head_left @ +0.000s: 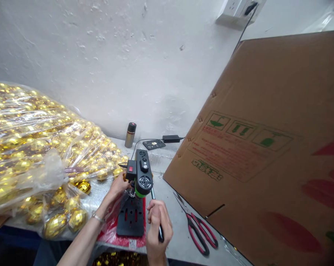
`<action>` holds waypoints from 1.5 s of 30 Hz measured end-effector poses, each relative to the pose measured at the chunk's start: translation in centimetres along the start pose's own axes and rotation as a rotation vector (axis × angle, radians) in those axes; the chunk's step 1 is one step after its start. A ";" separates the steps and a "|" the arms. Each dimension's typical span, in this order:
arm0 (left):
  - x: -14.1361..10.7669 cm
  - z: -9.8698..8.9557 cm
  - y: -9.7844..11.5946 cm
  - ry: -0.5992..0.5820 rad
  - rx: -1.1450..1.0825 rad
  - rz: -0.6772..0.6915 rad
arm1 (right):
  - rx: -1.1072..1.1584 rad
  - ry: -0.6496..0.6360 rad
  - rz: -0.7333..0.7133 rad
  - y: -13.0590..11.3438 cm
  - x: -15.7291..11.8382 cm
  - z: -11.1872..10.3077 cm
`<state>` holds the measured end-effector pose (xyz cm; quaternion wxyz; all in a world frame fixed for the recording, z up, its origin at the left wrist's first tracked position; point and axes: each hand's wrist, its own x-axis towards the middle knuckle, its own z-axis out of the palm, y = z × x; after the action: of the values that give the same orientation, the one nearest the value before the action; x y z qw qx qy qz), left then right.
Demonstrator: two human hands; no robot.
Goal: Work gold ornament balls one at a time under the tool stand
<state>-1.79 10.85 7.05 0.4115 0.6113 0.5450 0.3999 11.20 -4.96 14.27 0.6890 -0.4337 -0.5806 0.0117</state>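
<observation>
The right hand (159,223) is closing around the lever (161,234) of a small black bench drill (144,170), which is standing at the near middle of the tabletop (162,192). The left hand (119,185), with a bracelet on its wrist, is reaching to the drill's left side; its fingertips are hiding behind the machine, so whether it is gripping anything cannot be told. Under the drill head, a slotted black base plate (130,223) is resting over red plastic (109,232). To the right, scissors (198,233) with red-and-black handles are lying with blades pointing far. To the left, a large clear bag of shiny gold balls (39,123) is bulging across the tabletop. Farther back, a dark-capped bottle (130,136) is standing beside a flat black panel (154,144) and a power adapter (171,139). A printed cardboard box (252,159) is filling the right side, and a pale wall (122,66) is rising behind everything
</observation>
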 end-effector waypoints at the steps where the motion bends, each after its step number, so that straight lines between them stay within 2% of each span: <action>1: -0.9 -0.5 -0.2 0.022 -0.041 -0.021 | 0.004 0.003 0.005 0.0 0.0 0.0; 3: -3.2 -1.4 -0.9 0.075 -0.210 -0.088 | 0.008 0.012 0.024 -0.2 0.0 0.1; 5: -5.7 -1.7 -1.8 0.119 -0.510 -0.203 | 0.004 0.022 0.042 -0.3 0.1 0.2; 7: -8.0 -1.4 -2.7 0.154 -0.768 -0.332 | -0.004 0.025 0.060 -0.5 0.3 0.2; 9: -9.5 -0.5 -3.6 0.181 -0.844 -0.408 | -0.004 0.027 0.068 -0.7 0.6 0.2; 12: -10.7 1.0 -4.7 0.229 -0.729 -0.376 | 0.003 0.026 0.069 -0.9 1.1 0.2; 16: -11.0 2.8 -5.4 0.242 -0.426 -0.162 | 0.008 0.015 0.057 -0.9 1.2 0.1; 20: -11.4 3.9 -5.7 0.200 -0.130 0.043 | 0.006 0.000 0.048 -0.7 1.0 -0.1; 25: -12.0 4.4 -6.2 0.103 0.012 0.225 | -0.008 -0.021 0.041 -0.5 0.7 -0.3; 30: -11.8 4.4 -6.2 0.091 0.092 0.283 | -0.002 -0.044 0.040 -0.5 0.5 -0.5; 37: -10.9 4.0 -5.5 0.042 0.219 0.269 | -0.004 -0.066 0.046 -0.5 0.4 -0.8; 45: -11.1 3.9 -4.8 0.005 0.236 0.220 | 0.007 -0.052 -0.045 2.1 -2.1 -0.7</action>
<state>-0.73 -0.19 0.78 0.2891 0.7104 0.5190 0.3773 12.08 -5.13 11.42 0.6752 -0.4177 -0.6078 0.0093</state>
